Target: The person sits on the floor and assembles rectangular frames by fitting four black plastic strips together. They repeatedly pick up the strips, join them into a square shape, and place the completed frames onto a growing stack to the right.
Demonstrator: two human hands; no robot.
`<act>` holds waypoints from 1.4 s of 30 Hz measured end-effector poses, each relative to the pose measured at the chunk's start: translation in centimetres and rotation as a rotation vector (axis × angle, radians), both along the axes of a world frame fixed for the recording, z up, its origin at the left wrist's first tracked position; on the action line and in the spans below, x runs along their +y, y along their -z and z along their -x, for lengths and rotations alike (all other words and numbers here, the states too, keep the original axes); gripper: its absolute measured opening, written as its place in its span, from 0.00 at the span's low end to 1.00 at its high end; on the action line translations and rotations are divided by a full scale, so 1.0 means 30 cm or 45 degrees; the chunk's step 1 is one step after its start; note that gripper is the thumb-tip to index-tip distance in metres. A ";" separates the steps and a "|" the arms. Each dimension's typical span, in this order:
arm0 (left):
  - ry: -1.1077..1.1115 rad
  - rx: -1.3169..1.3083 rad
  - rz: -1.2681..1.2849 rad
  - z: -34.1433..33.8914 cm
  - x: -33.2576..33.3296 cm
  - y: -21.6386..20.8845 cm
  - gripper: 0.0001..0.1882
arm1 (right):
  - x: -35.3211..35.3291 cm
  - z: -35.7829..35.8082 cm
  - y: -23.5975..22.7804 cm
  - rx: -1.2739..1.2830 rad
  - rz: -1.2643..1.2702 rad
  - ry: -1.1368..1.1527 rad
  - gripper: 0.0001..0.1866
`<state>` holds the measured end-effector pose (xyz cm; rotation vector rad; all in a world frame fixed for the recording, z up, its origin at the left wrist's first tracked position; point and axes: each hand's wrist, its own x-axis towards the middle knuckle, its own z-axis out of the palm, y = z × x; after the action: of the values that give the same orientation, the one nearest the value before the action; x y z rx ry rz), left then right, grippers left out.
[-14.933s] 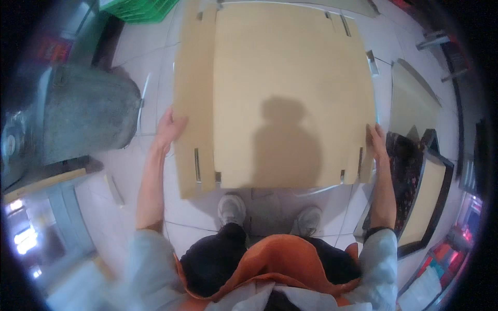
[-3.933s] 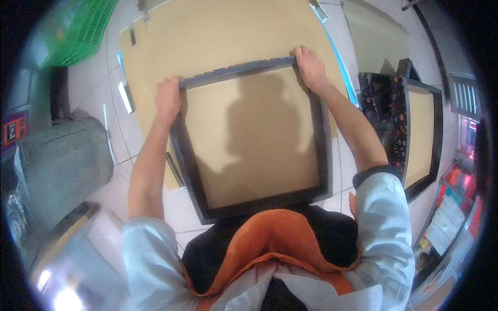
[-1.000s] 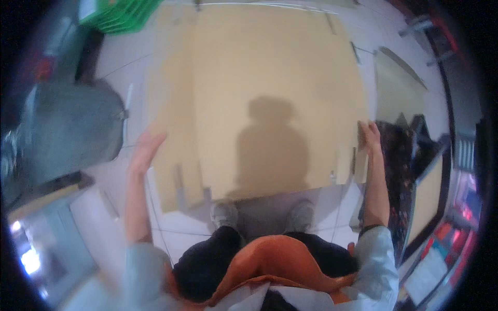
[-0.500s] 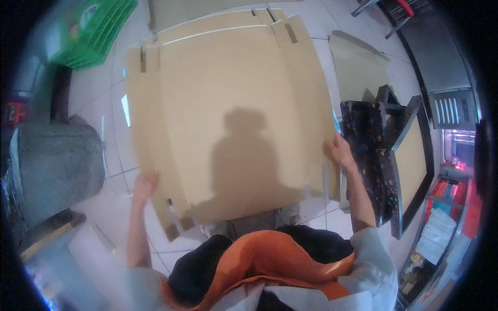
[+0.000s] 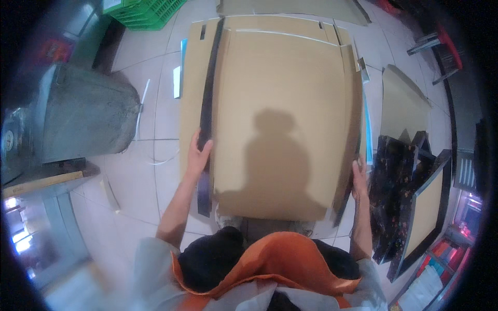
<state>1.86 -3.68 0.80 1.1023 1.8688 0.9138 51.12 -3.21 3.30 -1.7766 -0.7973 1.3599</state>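
A large tan cardboard sheet (image 5: 280,78) lies in front of me, with slots cut near its far corners. Its long side flaps stand folded up; the left flap (image 5: 209,88) shows a dark outer face. My left hand (image 5: 197,154) presses on that flap from outside, fingers stretched and thumb apart at the flap's edge. On the other side, my right hand (image 5: 359,179) rests its outstretched fingers along the right flap (image 5: 348,176). Under the sheet, another tan cardboard piece (image 5: 191,98) sticks out on the left.
Folded dark patterned cardboard pieces (image 5: 410,202) stand on the right, near a flat sheet (image 5: 404,103). Another sheet (image 5: 290,9) lies at the far side. A grey bin (image 5: 88,116) stands left, a green crate (image 5: 145,13) far left, and a red-topped stool (image 5: 448,46) far right.
The side flaps, flat before, now stand up. Both hands have shifted from gripping the sheet's outer edges to pressing the raised flaps. The view has turned, so the scene sits further right.
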 end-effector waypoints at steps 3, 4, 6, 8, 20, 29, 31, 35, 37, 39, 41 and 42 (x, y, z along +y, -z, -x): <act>0.091 -0.363 0.375 0.048 0.066 0.003 0.36 | 0.025 -0.075 0.082 -0.147 0.151 -0.103 0.32; 0.140 -0.113 0.322 0.054 0.045 0.020 0.34 | 0.024 -0.115 0.126 -0.199 0.231 -0.146 0.32; 0.278 0.248 0.530 0.032 0.070 -0.030 0.29 | 0.058 -0.031 0.049 -0.453 0.161 -0.470 0.30; 0.273 0.778 0.462 -0.111 0.067 -0.068 0.17 | 0.049 -0.002 0.040 -1.257 0.185 -0.637 0.28; 1.403 1.028 -0.111 0.014 -0.146 0.002 0.29 | -0.015 0.107 0.056 -1.297 -0.351 -0.607 0.41; 1.953 1.201 -0.052 0.092 -0.099 -0.138 0.38 | -0.154 -0.035 0.030 -1.119 -0.597 -0.923 0.24; 1.786 0.949 0.195 0.085 -0.090 -0.141 0.39 | -0.189 -0.076 -0.037 -1.046 -0.572 -1.049 0.25; 1.543 0.726 0.041 0.147 -0.136 -0.042 0.23 | -0.249 -0.106 -0.099 -0.819 -0.145 -1.143 0.35; 1.149 0.497 0.204 0.067 -0.146 -0.027 0.14 | -0.283 -0.155 -0.087 -0.946 -0.057 -1.228 0.38; 1.123 0.768 0.277 -0.021 -0.155 -0.039 0.14 | -0.318 -0.203 -0.001 -1.335 -0.279 -1.471 0.40; 1.101 1.092 0.087 -0.098 -0.169 -0.072 0.14 | -0.311 -0.199 -0.009 -1.455 -0.363 -1.484 0.39; 1.099 1.260 -0.145 -0.141 -0.177 -0.099 0.13 | -0.300 -0.191 -0.024 -1.516 -0.405 -1.492 0.38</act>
<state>6.08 -8.99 3.76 2.4451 1.6783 -0.0906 56.87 -12.20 4.03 -1.7513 -2.7972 0.4526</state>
